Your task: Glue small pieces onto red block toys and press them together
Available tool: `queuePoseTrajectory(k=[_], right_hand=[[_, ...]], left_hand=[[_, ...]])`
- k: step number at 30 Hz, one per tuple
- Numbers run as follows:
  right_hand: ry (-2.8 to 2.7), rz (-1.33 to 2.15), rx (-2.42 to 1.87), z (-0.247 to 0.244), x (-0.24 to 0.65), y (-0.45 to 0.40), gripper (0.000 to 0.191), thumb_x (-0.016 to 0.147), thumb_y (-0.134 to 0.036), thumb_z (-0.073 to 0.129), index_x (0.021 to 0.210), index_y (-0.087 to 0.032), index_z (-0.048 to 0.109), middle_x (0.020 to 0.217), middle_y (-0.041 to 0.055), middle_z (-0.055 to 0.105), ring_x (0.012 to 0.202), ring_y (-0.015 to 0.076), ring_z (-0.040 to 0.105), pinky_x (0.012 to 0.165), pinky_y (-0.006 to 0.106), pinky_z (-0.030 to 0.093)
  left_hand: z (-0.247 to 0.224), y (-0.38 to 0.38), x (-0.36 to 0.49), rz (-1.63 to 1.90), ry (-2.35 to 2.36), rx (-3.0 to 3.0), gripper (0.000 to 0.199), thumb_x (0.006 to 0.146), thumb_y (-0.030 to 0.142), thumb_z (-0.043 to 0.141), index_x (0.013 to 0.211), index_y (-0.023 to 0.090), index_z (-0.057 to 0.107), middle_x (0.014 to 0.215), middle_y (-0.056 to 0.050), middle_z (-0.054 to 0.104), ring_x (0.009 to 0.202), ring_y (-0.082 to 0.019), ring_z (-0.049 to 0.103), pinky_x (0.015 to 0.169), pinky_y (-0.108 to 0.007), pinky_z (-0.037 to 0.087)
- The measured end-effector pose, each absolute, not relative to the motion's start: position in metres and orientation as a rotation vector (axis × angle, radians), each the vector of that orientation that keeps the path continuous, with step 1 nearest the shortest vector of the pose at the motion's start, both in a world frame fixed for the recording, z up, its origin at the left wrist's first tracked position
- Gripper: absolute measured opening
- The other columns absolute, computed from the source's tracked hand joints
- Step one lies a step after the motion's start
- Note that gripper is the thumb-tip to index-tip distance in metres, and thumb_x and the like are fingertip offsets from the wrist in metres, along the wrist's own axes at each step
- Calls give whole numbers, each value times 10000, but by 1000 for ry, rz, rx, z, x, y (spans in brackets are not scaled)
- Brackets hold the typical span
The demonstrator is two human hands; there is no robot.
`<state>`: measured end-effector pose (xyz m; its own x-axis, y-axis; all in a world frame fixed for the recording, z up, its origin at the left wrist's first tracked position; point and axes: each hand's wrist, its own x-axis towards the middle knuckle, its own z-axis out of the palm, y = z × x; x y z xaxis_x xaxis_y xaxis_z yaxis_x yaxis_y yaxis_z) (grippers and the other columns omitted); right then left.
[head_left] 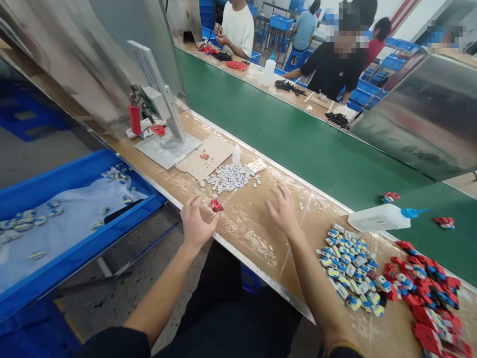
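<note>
My left hand [197, 223] is at the table's front edge with thumb and fingers apart. Just beyond its thumb tip is a small red plastic part [216, 205] with a dark piece in it; the hand does not appear closed around it. Over the brown tabletop, my right hand [282, 209] has its fingers spread and holds nothing. A pile of small grey-white pieces [231, 177] lies past both hands. To the right of my right forearm is a heap of blue, white and yellow parts [348, 266], beside a heap of red parts [428, 288].
A bench press with a red handle [134, 120] stands at the left. A blue-capped bottle [383, 218] lies by the green conveyor belt [283, 132], which carries a few red-and-blue parts. Below left, a blue bin [84, 243] holds more parts. Co-workers sit across the belt.
</note>
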<state>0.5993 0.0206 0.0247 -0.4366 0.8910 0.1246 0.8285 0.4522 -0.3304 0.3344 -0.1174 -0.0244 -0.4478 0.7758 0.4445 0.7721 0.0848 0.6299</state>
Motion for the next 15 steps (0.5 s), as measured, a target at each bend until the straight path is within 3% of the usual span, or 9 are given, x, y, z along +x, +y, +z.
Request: queuePoseTrajectory(k=[3,6,11,15], right_hand=[[-2597,339,-1393,42,544,113,542,1008,-140,413,1524,-136,581,1697,177,490,1592,353,437,1309,587,390],[-2788,349,-1298,45,512,168,651,900,-4,492,1504,-212,615,1671,106,550,1575,330,457,1266,605,428],[-2984,318,-1253,48,502,196,527,844,17,632,1300,-223,743,1380,105,757,1312,301,642,1138,506,533],[-2948,252,-1367,68,545,196,408,955,-61,634,1333,-198,705,1352,88,732,1260,258,651,1089,438,550]], left_hand=[[-25,-105,324,1162,2279,1618,618,834,383,793,1396,212,603,1381,-190,693,1344,-420,635,1176,-601,472],[-28,-99,331,1079,2211,1624,417,873,316,734,1281,247,684,1303,-142,752,1261,-374,690,1131,-543,498],[-36,-95,335,1136,2122,1639,250,923,306,654,1154,258,737,1252,-129,762,1213,-349,720,1042,-491,547],[-41,-95,332,1233,2136,1680,237,927,354,642,1125,256,727,1200,-140,753,1163,-371,732,1027,-535,559]])
